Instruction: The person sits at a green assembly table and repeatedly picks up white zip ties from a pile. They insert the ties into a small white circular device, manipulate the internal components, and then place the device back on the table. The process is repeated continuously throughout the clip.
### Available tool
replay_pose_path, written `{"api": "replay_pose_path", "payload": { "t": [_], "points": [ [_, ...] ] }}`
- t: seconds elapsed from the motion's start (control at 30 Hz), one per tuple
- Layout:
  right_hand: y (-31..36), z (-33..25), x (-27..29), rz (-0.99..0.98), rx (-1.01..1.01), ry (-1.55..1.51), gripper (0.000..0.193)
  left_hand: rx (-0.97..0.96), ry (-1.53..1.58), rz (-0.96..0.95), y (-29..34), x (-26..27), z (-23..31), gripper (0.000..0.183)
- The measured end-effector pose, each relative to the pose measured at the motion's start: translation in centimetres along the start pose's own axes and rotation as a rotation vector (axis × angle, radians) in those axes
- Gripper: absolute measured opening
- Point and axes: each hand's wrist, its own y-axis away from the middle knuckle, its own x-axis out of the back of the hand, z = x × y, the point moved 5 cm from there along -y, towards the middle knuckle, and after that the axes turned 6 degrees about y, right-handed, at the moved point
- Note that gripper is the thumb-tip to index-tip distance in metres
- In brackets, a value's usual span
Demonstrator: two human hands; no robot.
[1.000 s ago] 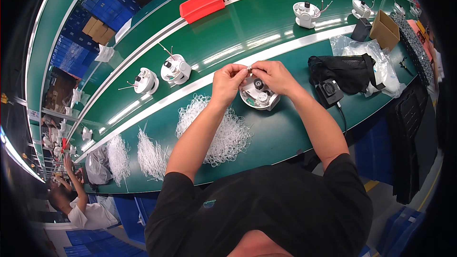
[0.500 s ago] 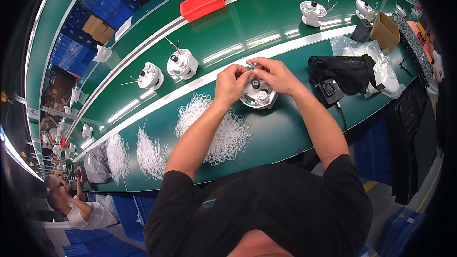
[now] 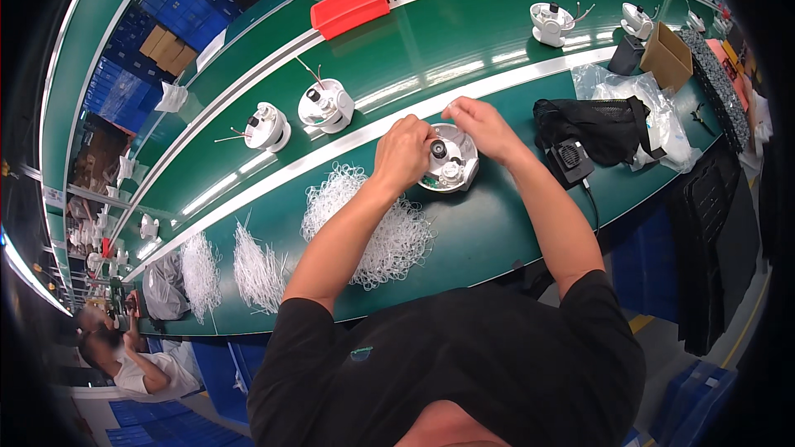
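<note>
A round white camera-like housing (image 3: 452,174) with a black lens sits open-side up on the green bench in front of me. Over its left edge, my left hand (image 3: 402,153) is closed, its knuckles hiding whatever the fingers hold. My right hand (image 3: 487,128) is at the far right of the housing, thumb and fingers pinched together; anything between them is too small to make out. Beside my left forearm lies a big heap of white looped ties (image 3: 368,228). Smaller bundles of white strands (image 3: 258,269) lie farther left.
Beyond the bench edge, similar white housings (image 3: 326,105) with wires stand on a green conveyor (image 3: 431,50). A red bin (image 3: 350,8) sits at its far side. To the right are a black bag (image 3: 592,128), a black boxy device (image 3: 570,161), plastic bags and an open cardboard box (image 3: 667,58). A co-worker (image 3: 137,356) sits far left.
My hands, together over the housing's far side before, are now farther apart; the right has shifted right and the left has turned knuckles-up. Housings on the conveyor have slid slightly right.
</note>
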Motion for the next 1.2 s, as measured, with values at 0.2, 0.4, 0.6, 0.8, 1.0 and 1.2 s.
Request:
{"api": "replay_pose_path", "payload": {
  "t": [0.2,0.4,0.6,0.8,1.0,1.2],
  "points": [
    [0.3,-2.9,-0.7,-0.215,0.144,0.472,0.020,0.149,0.061,0.008,0.4,-0.3,-1.0,0.009],
    [-0.1,-3.2,-0.6,-0.275,0.337,0.682,0.017,0.116,0.088,-0.006,0.2,-0.4,-1.0,0.012],
    [0.2,-3.4,-0.1,-0.419,0.324,0.752,0.015,0.111,0.080,0.088,0.6,0.2,-1.3,0.013],
    [0.3,-3.2,0.4,-0.283,0.066,0.553,0.036,0.330,0.478,0.140,0.8,0.6,-6.7,0.020],
    [-6.8,1.5,4.1,0.137,-0.090,0.593,0.037,0.829,0.854,0.475,1.8,4.1,-14.5,0.039],
    [-14.1,4.8,7.9,0.447,-0.424,0.333,0.027,0.918,1.148,0.549,1.0,3.0,-19.3,0.046]
  ]
}}
